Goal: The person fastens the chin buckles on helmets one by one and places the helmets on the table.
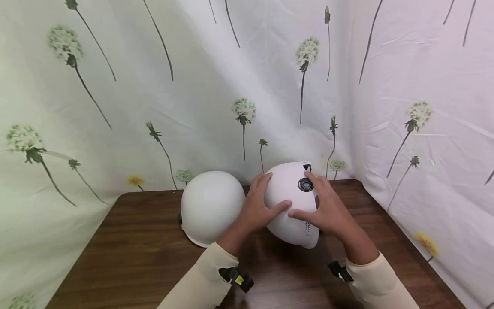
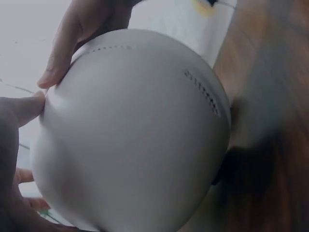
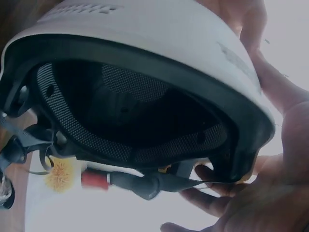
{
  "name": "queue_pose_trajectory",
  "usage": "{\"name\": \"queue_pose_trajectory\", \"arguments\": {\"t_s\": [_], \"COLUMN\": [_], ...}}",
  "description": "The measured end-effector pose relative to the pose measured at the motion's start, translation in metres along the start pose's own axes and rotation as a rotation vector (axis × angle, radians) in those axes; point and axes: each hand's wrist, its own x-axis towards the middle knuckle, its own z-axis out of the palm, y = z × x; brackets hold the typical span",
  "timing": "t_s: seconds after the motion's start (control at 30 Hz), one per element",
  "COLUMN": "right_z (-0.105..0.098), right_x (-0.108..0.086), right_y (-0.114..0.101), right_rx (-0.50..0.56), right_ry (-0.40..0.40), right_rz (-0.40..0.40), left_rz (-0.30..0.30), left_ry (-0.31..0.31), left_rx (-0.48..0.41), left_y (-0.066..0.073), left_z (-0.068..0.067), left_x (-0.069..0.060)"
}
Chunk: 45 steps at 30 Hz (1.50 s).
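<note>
Both of my hands hold a white helmet (image 1: pixel 289 231) tilted on its side above the wooden table. My left hand (image 1: pixel 256 208) grips its left side, thumb over the shell. On the opposite side my right hand (image 1: pixel 329 210) has its thumb across the shell and its fingers around the rim by a round black vent (image 1: pixel 305 184). The right wrist view looks into the helmet's black padded lining (image 3: pixel 135 116), with a chin strap (image 3: pixel 145 186) and red buckle part (image 3: pixel 95 179) hanging out. A second white helmet (image 1: pixel 212 206) rests dome up to the left, near my left wrist.
The brown wooden table (image 1: pixel 127 253) carries both helmets near its back edge. Behind and to the right hangs a white curtain (image 1: pixel 200 120) printed with dandelions. Each sleeve has a black strap piece, the left one (image 1: pixel 236 277) with a yellow spot.
</note>
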Motion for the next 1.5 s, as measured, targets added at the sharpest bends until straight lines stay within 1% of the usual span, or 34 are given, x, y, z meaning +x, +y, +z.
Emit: {"name": "queue_pose_trajectory", "arguments": {"t_s": [0.13,0.27,0.37,0.43,0.5,0.63,0.73,0.83,0.9,0.93,1.03,1.1,1.17,1.23,1.3,1.4,1.43,1.5], "right_z": [0.0,0.005,0.013,0.019,0.024,0.029,0.025,0.018,0.014,0.012,0.01,0.013,0.018,0.025,0.031,0.035,0.036,0.036], "right_x": [-0.001,-0.001,-0.001,-0.002,-0.002,-0.004,-0.005,-0.004,-0.003,-0.002,0.0,0.002,0.003,0.005,0.006,0.007,0.007,0.007], "right_y": [-0.003,-0.005,-0.007,-0.008,-0.008,-0.006,-0.004,-0.001,0.001,0.002,0.004,0.005,0.005,0.006,0.006,0.005,0.006,0.006], "right_rx": [-0.042,-0.064,-0.07,-0.066,-0.05,0.006,0.072,0.121,0.132,0.132,0.145,0.139,0.124,0.09,0.068,0.056,0.055,0.064], "right_ry": [-0.016,-0.024,-0.011,-0.008,-0.014,-0.062,-0.13,-0.193,-0.212,-0.209,-0.183,-0.145,-0.081,0.007,0.097,0.197,0.215,0.225], "right_rz": [-0.035,-0.113,-0.146,-0.149,-0.155,-0.213,-0.252,-0.275,-0.292,-0.305,-0.368,-0.422,-0.491,-0.553,-0.593,-0.593,-0.58,-0.538], "left_rz": [-0.037,-0.067,-0.061,-0.052,-0.058,-0.057,-0.026,0.005,0.013,0.013,0.009,0.002,-0.004,-0.005,0.005,0.01,0.008,-0.007], "left_ry": [0.01,0.002,-0.002,0.0,-0.004,-0.003,0.023,0.068,0.092,0.093,0.082,0.067,0.052,0.035,0.02,0.003,0.001,-0.002], "left_rx": [-0.052,-0.063,-0.053,-0.047,-0.045,-0.042,-0.017,0.013,0.012,0.004,-0.006,-0.001,0.017,0.035,0.039,0.022,0.013,0.0], "left_y": [-0.001,0.001,0.004,0.007,0.01,0.019,0.023,0.023,0.021,0.019,0.015,0.013,0.012,0.01,0.009,0.007,0.006,0.005], "left_z": [0.005,0.006,0.006,0.006,0.005,0.004,0.002,-0.001,-0.003,-0.005,-0.009,-0.011,-0.014,-0.015,-0.015,-0.014,-0.014,-0.014], "left_x": [-0.009,-0.013,-0.013,-0.014,-0.014,-0.015,-0.015,-0.016,-0.019,-0.019,-0.023,-0.025,-0.027,-0.03,-0.033,-0.036,-0.036,-0.037]}}
